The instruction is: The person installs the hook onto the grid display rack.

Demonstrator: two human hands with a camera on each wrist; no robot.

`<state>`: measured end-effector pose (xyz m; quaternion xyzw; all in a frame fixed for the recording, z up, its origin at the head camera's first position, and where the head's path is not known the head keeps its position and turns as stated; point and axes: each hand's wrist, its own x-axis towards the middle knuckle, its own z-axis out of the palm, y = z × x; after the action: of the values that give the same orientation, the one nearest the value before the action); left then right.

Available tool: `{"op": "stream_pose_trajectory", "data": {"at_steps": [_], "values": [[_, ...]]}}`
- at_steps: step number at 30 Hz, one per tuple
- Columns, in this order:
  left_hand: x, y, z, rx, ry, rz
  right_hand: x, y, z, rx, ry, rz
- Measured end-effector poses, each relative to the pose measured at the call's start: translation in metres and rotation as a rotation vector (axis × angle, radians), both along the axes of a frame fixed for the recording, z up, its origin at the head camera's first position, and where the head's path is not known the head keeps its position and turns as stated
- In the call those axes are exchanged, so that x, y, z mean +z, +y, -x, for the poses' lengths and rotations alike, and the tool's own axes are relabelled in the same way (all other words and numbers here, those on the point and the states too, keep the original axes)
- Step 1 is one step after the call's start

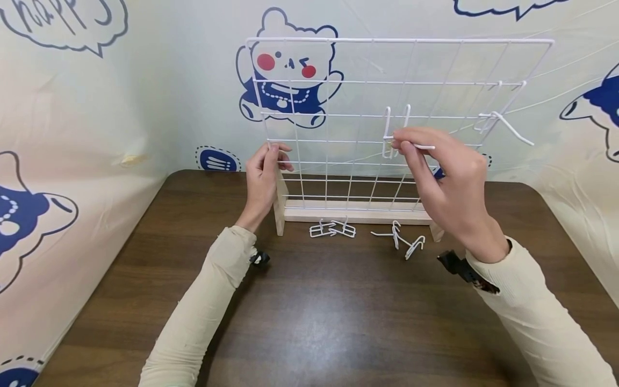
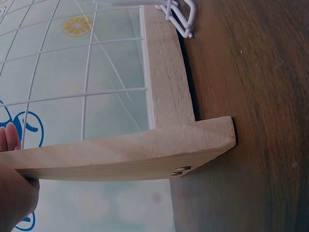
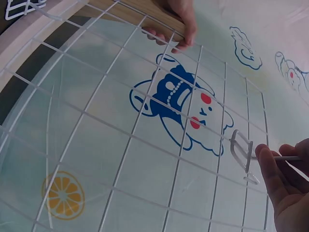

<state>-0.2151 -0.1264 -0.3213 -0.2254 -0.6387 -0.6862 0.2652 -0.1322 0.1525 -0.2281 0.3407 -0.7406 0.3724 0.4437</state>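
A white wire grid panel stands in a wooden base on the table. My left hand grips the wooden side post at the panel's left edge, fingers curled round it. Thumb and fingers of my right hand pinch a white wire hook by its prong, in front of the grid right of its middle. The hook's upper bends are close to the grid wires; whether they touch cannot be told. Another white hook hangs on the grid near its right edge.
Several loose white hooks lie on the brown table in front of the base, one pair left of the middle and another to the right. A patterned cloth with cartoon bears hangs behind and beside the table.
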Motion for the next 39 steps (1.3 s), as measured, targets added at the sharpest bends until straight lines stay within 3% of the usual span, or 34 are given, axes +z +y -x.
{"op": "stream_pose_trajectory", "data": {"at_steps": [20,28,33,39], "values": [[0.002,-0.001,0.000,-0.002,-0.004,0.012,0.022,-0.017,0.024,-0.027,0.049,0.068],[0.001,-0.001,0.000,-0.014,-0.014,-0.004,0.018,-0.014,0.031,-0.019,0.025,-0.001],[0.000,-0.001,0.000,-0.013,-0.013,-0.011,0.012,-0.011,0.027,0.056,-0.118,-0.017],[-0.001,-0.001,0.000,-0.009,-0.013,-0.005,0.005,-0.002,0.024,0.295,-0.362,0.075]]}}
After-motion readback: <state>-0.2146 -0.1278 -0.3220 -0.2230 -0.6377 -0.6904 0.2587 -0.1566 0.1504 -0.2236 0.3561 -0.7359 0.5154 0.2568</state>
